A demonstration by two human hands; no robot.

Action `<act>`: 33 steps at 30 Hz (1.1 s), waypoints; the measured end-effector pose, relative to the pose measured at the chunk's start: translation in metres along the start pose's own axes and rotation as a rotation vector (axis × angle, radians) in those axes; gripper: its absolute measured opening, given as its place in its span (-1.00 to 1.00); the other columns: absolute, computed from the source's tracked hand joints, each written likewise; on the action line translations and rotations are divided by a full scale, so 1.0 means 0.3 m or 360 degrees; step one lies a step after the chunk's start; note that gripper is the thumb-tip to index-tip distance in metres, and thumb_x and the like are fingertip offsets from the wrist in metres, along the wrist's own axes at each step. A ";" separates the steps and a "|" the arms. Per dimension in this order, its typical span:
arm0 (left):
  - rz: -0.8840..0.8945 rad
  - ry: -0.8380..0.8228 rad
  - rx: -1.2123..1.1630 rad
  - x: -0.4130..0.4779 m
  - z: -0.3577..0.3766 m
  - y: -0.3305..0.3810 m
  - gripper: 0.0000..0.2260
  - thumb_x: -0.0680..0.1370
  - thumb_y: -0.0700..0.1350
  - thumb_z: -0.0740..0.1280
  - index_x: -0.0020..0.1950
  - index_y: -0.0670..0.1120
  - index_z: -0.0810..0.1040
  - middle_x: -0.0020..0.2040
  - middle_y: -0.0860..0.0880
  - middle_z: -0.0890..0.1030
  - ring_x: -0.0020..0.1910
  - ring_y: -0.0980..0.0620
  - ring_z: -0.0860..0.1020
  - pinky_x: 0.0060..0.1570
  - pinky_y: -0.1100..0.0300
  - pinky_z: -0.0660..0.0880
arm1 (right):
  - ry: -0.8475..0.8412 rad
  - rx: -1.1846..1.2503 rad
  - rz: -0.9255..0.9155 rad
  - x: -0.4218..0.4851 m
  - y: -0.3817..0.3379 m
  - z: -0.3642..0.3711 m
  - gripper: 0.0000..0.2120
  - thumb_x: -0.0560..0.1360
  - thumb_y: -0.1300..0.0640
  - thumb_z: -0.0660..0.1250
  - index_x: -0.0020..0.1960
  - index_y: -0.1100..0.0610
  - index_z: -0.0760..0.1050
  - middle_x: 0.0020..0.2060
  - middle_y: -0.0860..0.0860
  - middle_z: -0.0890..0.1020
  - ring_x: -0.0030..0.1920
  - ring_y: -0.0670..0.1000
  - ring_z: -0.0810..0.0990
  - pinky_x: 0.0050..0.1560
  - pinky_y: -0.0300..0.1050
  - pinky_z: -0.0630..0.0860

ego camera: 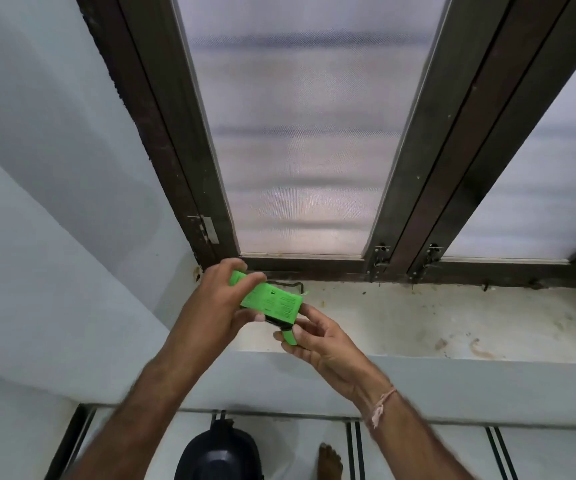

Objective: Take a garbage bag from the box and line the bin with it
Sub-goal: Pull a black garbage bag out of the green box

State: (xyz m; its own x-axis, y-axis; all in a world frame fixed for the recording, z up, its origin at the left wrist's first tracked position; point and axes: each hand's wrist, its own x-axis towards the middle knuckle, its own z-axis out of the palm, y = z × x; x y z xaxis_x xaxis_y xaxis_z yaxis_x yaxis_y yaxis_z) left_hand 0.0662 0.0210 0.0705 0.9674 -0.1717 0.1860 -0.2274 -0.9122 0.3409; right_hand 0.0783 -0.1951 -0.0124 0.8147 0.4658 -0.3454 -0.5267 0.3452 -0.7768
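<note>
Far left: plain pale wall (37, 168), then the dark brown window frame (162, 133) w/ a small metal hinge (209, 229) low on its left post. Left hand (222, 303) is up in front of the sill, fingers curled round the far end of the bright green garbage-bag box (271, 299) – thumb under, fingertips pressed on top, so it's closed on the box. The box is held in the air just above the left end of the stained white window sill (418, 320), tilted, black print on its upper face; near end is open w/ smth black showing inside, prob the bag roll but can't tell for sure. A thin dark bent wire (285, 284) lies on the sill just behind the box. Right hand (314, 336) sits just below and right of the box – thumb at the open end, fingers loosely curled, pinching the green end flap (289, 336) that hangs off the box. A pale thread band (380, 407) is round the right wrist. Centre to right: 2 frosted mesh panes (300, 133), w/ 2 metal latches (382, 259) at the base of the middle post. Bottom of view: black bin (219, 455) w/ domed lid on the tiled floor (418, 452), below the hands, well apart from the box; 1 bare foot (330, 460) just right of it.
</note>
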 end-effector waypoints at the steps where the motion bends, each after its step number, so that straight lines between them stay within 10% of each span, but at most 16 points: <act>1: 0.0019 -0.0002 0.0034 0.020 -0.012 0.010 -0.47 0.42 -0.04 0.59 0.37 0.05 0.59 0.36 -0.11 0.47 0.34 -0.16 0.44 0.02 0.03 0.60 | -0.0036 0.0045 -0.0009 0.006 -0.007 0.001 -0.51 0.61 0.32 0.34 0.52 0.10 0.42 0.34 0.19 0.63 0.30 0.21 0.65 0.24 -0.01 0.60; 17: -0.0028 -0.0049 0.0194 0.133 -0.054 0.058 -0.46 0.45 0.13 0.53 0.41 0.25 0.49 0.28 0.06 0.43 0.32 0.03 0.35 -0.07 0.14 0.55 | 0.0164 0.0354 -0.0082 0.076 -0.073 -0.005 -0.53 0.57 0.05 0.36 0.45 0.13 0.49 0.28 0.21 0.66 0.23 0.16 0.65 0.18 -0.01 0.62; 33: -0.0393 -0.0154 -0.0630 0.053 0.196 -0.176 -0.53 0.46 -0.09 0.55 0.25 0.29 0.51 0.22 0.07 0.41 0.24 0.14 0.46 0.08 0.36 0.39 | 0.0606 0.0103 -0.0113 0.098 -0.074 -0.136 -0.82 0.59 0.36 0.36 0.08 0.24 0.72 0.02 0.13 0.76 0.07 0.04 0.69 -0.02 -0.23 0.66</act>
State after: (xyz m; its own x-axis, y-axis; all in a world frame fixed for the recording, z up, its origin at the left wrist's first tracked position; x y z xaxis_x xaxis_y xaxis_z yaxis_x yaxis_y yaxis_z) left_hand 0.1002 0.0445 0.0012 0.9995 -0.0183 -0.0251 0.0042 -0.7216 0.6923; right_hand 0.1240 -0.2224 -0.0268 0.8750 0.1073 -0.4720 -0.4699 0.4220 -0.7753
